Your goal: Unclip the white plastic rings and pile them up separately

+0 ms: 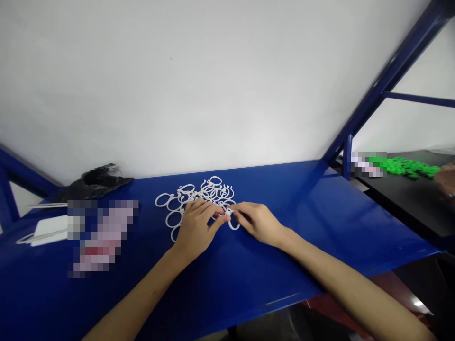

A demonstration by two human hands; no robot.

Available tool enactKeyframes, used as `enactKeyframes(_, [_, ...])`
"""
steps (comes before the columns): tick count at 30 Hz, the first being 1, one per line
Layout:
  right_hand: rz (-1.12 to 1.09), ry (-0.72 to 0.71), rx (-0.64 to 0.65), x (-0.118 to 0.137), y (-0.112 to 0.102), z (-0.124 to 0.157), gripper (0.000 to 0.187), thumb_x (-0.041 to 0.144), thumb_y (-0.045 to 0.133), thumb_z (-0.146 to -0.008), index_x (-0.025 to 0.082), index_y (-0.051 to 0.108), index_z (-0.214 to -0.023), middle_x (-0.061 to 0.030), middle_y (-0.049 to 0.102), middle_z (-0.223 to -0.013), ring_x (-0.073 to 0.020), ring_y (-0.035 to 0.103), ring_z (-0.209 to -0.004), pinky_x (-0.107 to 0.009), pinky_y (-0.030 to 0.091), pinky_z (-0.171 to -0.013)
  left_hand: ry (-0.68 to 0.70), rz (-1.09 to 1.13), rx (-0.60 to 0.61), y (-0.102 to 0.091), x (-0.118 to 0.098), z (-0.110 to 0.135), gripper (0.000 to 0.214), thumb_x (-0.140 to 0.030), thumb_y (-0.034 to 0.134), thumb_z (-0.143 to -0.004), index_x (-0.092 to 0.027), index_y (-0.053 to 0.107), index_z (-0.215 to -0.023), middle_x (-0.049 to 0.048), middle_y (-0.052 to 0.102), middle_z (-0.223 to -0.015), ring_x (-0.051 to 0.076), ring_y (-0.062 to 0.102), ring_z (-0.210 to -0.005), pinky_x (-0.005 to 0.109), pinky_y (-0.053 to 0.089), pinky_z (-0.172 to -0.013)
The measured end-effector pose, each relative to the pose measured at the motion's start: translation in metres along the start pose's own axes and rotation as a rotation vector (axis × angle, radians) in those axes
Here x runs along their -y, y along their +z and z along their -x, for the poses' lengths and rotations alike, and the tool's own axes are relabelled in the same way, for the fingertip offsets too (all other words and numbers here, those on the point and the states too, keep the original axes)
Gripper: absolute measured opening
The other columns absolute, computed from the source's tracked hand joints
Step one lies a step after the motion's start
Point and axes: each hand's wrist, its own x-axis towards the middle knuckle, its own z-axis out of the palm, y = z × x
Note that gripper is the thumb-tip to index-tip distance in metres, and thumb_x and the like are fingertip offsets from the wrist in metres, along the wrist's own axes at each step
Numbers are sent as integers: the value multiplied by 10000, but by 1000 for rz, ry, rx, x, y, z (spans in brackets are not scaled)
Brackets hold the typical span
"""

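A loose pile of white curtain-style rings [213, 192], several of them with small knobs or hooked ends, lies on the blue table. Over the near side of the pile, my left hand [199, 220] is closed, its thumb and fingertips at the top of one white ring [233, 226]. From the other side my right hand [259, 222] pinches the same ring between thumb and forefinger. The ring's curved lower part hangs below the fingertips; its upper part is mostly hidden by them. Some rings behind my left hand are partly covered.
The blue table [284, 203] meets a white wall. To the left are a black plastic bag [95, 182], a white flat piece [51, 229] and a blurred-out pinkish item [106, 237]. Blue frame bars [377, 85] rise at the right. Beyond, green pieces [408, 167] and another person's hand [446, 179] show.
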Motion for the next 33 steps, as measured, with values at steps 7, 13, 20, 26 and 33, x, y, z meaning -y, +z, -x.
enactKeyframes(7, [94, -127, 65, 0, 1, 0, 295, 307, 422, -1036, 163, 678, -1059, -70, 695, -894, -166, 633, -816, -289, 500, -762, 4, -80, 9, -1, 7, 0, 183, -306, 592, -937, -233, 616, -772, -32, 687, -753, 190, 563, -784, 378, 369, -814])
enactKeyframes(13, [271, -222, 88, 6, 5, 3, 362, 281, 351, -1053, 156, 678, -961, -61, 645, -805, -160, 569, -735, -285, 461, -691, 63, -110, 22, 1, 3, 3, 272, -236, 529, -961, -222, 585, -695, -27, 683, -725, 187, 554, -760, 390, 351, -818])
enactKeyframes(20, [433, -295, 160, 11, 2, 7, 299, 206, 380, -1036, 159, 648, -912, -62, 624, -796, -165, 520, -706, -290, 389, -611, 138, -116, 19, 2, 0, 5, 316, -209, 457, -990, -216, 542, -686, -25, 662, -694, 186, 534, -725, 379, 350, -809])
enactKeyframes(26, [553, -32, 178, 0, -13, -4, 155, 183, 531, -981, 198, 667, -1054, -60, 635, -885, -187, 559, -814, -265, 408, -603, 94, -219, 87, 7, 5, 0, 185, -295, 495, -976, -221, 662, -1005, 35, 694, -862, 232, 551, -868, 396, 383, -817])
enactKeyframes(33, [694, 440, -13, -57, -58, 6, 213, 89, 525, -928, 189, 710, -964, -146, 601, -986, -235, 581, -860, -303, 494, -639, 178, -303, 189, 17, 9, 5, 255, -249, 474, -972, -249, 665, -1140, 45, 650, -911, 227, 517, -892, 405, 399, -825])
